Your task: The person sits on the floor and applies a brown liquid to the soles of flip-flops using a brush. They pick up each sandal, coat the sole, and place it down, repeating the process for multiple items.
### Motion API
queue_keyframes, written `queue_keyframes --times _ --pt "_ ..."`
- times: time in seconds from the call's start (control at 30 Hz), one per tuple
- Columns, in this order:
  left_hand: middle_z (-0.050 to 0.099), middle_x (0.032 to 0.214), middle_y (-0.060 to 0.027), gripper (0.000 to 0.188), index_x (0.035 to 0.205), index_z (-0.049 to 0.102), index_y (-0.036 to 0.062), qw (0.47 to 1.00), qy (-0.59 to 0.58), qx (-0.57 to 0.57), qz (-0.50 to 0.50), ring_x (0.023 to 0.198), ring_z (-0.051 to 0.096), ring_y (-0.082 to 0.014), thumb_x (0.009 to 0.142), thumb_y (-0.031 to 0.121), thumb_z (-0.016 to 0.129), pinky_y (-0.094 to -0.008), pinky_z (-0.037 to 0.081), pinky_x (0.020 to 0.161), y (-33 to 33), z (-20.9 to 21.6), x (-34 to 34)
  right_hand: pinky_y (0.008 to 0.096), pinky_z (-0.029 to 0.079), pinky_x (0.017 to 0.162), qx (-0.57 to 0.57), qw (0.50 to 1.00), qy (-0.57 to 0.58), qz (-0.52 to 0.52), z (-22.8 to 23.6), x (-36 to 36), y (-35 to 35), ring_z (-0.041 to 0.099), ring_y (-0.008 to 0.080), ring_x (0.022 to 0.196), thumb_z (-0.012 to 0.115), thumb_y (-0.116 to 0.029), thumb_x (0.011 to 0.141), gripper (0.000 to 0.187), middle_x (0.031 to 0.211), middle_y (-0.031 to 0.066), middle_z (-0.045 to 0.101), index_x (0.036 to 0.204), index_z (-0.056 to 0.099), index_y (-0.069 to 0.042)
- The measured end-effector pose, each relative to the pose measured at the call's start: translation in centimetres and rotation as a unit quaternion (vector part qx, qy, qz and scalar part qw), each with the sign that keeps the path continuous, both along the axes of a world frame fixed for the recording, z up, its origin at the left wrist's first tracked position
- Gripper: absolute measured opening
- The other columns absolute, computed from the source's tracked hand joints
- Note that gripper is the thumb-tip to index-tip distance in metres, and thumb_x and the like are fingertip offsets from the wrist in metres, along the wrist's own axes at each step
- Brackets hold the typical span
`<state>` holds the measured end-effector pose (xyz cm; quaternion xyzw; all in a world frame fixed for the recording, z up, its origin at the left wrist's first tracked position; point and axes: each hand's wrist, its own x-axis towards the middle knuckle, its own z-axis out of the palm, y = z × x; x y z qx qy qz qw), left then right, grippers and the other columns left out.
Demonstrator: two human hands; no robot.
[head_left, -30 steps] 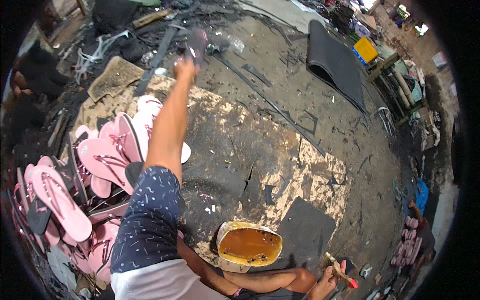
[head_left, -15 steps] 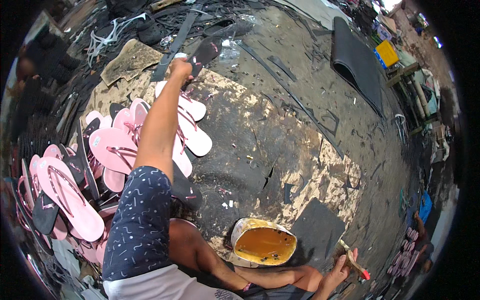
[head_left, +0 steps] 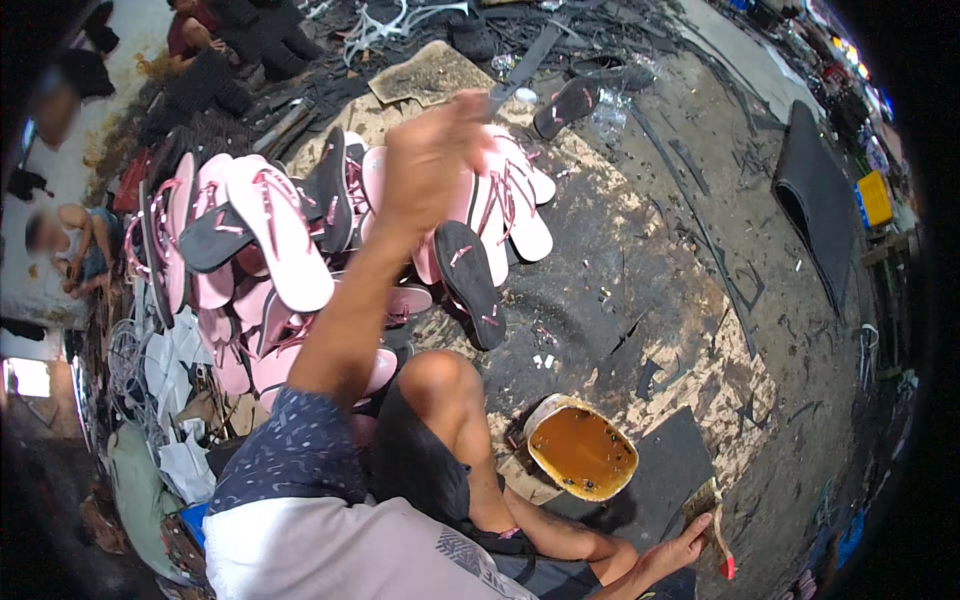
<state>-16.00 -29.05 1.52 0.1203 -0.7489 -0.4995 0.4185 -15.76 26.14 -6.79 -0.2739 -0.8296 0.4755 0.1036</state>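
My left hand [head_left: 435, 150] is raised above the pile of pink flip-flops [head_left: 280, 235], its fingers smeared by motion. Whether it holds anything cannot be told. In my right hand [head_left: 680, 545], low on the right, is a brush [head_left: 718, 535] with a red-tipped handle. Close by, a cut-open tub [head_left: 583, 450] holds amber liquid, probably glue, with dark specks. A flip-flop lying black sole up [head_left: 468, 285] is below my left hand. Another dark-soled flip-flop [head_left: 566, 107] rests at the far edge of the board, beside a small white round thing [head_left: 525, 96].
I sit at a stained board [head_left: 600, 260]. A black rubber sheet [head_left: 670, 460] lies beside the tub. Farther right are a folded black mat [head_left: 810, 210] and a yellow box [head_left: 873, 198]. Dark scraps litter the floor. Other people [head_left: 85, 240] sit at the far left.
My left hand has drawn back from the far flip-flop toward the pile. The view has turned left, bringing other people into sight. My right hand still holds the brush.
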Motion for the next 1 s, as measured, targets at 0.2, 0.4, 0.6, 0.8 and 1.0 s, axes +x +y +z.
queue_keyframes --times 0.2,0.4,0.6,0.8,1.0 --pt "0.065 0.098 -0.0113 0.041 0.109 0.065 0.0047 0.872 -0.215 -0.228 0.376 0.087 0.062 -0.0254 0.083 0.032 0.082 -0.0370 0.051 0.080 -0.4 5.0 17.1 0.0403 0.052 0.092 -0.008 0.991 0.031 0.133 -2.1 3.2 8.2 0.055 0.0286 0.122 0.066 -0.047 0.097 0.065 0.153 0.0144 0.046 0.135 0.058 0.005" --pt "0.072 0.101 -0.0132 0.041 0.119 0.067 0.0103 0.630 -0.492 -0.453 0.394 0.097 0.066 -0.0336 0.088 0.036 0.070 -0.0504 0.047 0.084 -7.0 2.6 22.5 0.0340 0.049 0.098 -0.117 0.963 0.075 0.231 -0.5 1.6 0.0 0.063 0.0186 0.108 0.059 -0.030 0.104 0.042 0.116 0.0099 0.069 0.125 0.066 0.006" --pt "0.064 0.119 -0.0074 0.034 0.138 0.055 0.0069 0.908 -0.310 -0.236 0.151 0.105 0.060 -0.0154 0.104 0.012 0.055 -0.0306 0.047 0.093 -2.6 4.6 30.3 0.0337 0.051 0.089 -0.020 0.899 0.039 0.436 -1.8 2.4 -5.3 0.069 0.0204 0.096 0.071 -0.029 0.095 0.036 0.106 0.0136 0.075 0.113 0.071 0.002" --pt "0.061 0.125 -0.0059 0.034 0.137 0.054 0.0003 0.936 -0.334 -0.090 0.060 0.115 0.054 -0.0137 0.103 0.005 0.052 -0.0287 0.040 0.102 0.6 0.8 38.6 0.0362 0.054 0.085 0.077 0.872 0.058 0.480 -4.7 2.5 -7.4 0.072 0.0263 0.095 0.072 -0.021 0.092 0.030 0.103 0.0170 0.075 0.110 0.070 0.003" --pt "0.065 0.123 -0.0083 0.035 0.132 0.062 0.0001 0.890 -0.379 0.240 0.082 0.116 0.059 -0.0167 0.099 0.011 0.059 -0.0299 0.044 0.103 5.1 -4.6 41.3 0.0366 0.054 0.085 0.123 0.867 0.037 0.482 -5.9 3.0 -8.9 0.073 0.0255 0.097 0.073 -0.022 0.092 0.030 0.106 0.0167 0.075 0.110 0.070 0.002"
